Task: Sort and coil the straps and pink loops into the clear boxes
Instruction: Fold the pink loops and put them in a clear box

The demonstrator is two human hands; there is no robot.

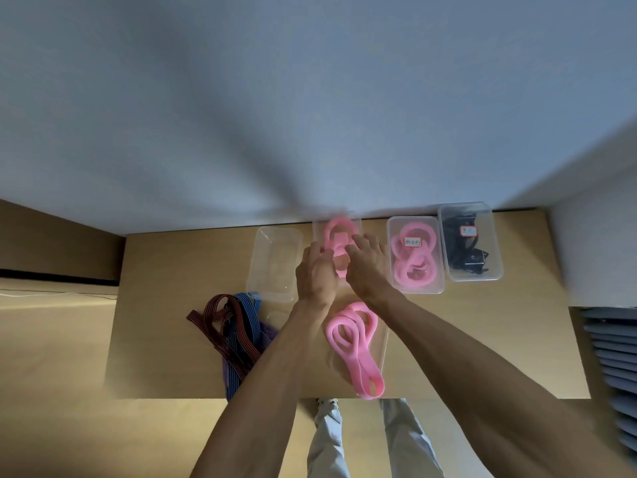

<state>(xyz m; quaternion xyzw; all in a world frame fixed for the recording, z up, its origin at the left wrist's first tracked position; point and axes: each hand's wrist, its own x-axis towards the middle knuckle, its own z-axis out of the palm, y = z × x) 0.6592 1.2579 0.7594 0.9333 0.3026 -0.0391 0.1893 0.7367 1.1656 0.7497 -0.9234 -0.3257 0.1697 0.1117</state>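
Observation:
Both my hands are over a clear box (355, 222) at the back of the table, working a coiled pink loop (336, 232) into it. My left hand (315, 270) curls around the loop's near left part; my right hand (365, 263) presses on it from the right with bent fingers. More pink loops (358, 343) lie loose near the table's front, on a clear lid. A bundle of striped straps (231, 326), red-brown and blue, lies at the front left. An empty clear box (275, 260) stands left of my hands.
To the right stand two lidded, labelled boxes: one with pink loops (415, 255), one with black straps (470, 241). The wooden table (482, 339) butts against a grey wall. A stack of grey items (613, 367) sits right of the table.

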